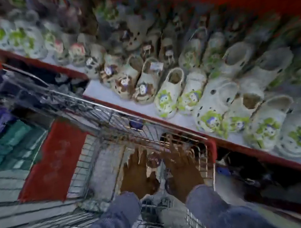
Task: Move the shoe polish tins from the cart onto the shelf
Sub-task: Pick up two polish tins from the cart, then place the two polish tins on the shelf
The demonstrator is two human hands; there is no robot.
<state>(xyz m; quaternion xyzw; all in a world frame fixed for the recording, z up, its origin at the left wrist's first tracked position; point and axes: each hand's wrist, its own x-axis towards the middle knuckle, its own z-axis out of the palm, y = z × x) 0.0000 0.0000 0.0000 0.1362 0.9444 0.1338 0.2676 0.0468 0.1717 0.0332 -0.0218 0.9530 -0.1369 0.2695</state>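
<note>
The view was heavily blurred. Both hands reached down into the wire cart [106, 119] in the lower centre of the frame. The left hand [135, 173] and the right hand [182, 168] lay side by side, palms down, each in a blue sleeve [112, 225]. Between their fingertips sat a small round dark object [154, 160], possibly a polish tin; blur prevented confirmation. Whether either hand gripped anything could not be told. The shelf [185, 122], white with a red edge, ran diagonally from upper left to lower right, just beside the cart. Rows of pale clogs [168, 93] with green prints covered it.
</note>
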